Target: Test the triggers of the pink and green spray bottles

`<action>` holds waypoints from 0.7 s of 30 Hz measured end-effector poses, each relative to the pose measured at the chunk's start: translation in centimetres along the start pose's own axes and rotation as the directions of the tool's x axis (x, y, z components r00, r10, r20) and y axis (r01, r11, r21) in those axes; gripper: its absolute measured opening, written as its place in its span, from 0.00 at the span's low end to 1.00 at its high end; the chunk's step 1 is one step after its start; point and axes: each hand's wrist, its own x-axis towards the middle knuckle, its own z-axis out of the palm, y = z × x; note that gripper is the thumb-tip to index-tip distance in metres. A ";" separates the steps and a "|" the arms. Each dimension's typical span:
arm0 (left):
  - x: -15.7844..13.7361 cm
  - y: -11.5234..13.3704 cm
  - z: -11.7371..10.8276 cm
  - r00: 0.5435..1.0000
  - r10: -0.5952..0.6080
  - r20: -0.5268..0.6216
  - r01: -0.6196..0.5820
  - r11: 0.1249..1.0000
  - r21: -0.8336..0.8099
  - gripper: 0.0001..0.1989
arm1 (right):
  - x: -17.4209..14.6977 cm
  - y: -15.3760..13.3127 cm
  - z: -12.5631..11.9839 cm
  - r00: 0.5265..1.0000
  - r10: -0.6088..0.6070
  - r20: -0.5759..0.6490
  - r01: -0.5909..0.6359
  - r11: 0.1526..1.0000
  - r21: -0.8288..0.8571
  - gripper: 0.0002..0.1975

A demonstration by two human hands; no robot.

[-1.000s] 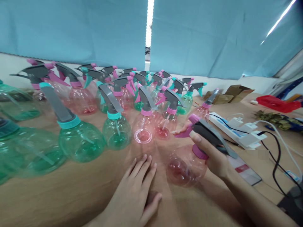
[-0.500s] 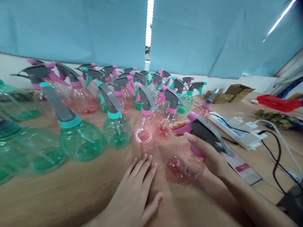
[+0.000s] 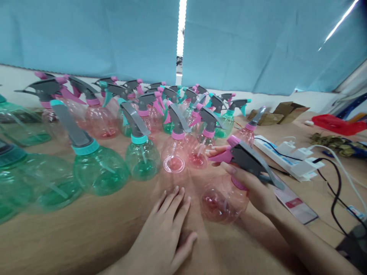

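Observation:
My right hand [image 3: 252,187] is closed round the neck of a pink spray bottle [image 3: 219,202], thumb on the near side and fingers behind the pink trigger. The bottle has a grey and pink spray head and leans slightly. My left hand [image 3: 163,225] lies flat on the wooden table [image 3: 100,233], fingers a little apart, holding nothing. Just beyond it stand a clear pink spray bottle [image 3: 174,154] and a green spray bottle [image 3: 142,158]. Another green spray bottle [image 3: 99,168] is to the left.
Several more pink and green spray bottles crowd the back and left. At right lie a white power strip [image 3: 283,158] with plugs and cables, a phone [image 3: 296,204], a red tray [image 3: 338,124] and cardboard boxes [image 3: 288,111]. A blue curtain [image 3: 114,38] hangs behind.

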 end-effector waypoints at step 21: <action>0.1 0.0 0.1 1.000 -0.018 0.015 0.019 0.999 -0.031 0.29 | -0.8 0.9 -0.9 0.993 -0.026 -0.116 0.007 0.987 -0.163 0.12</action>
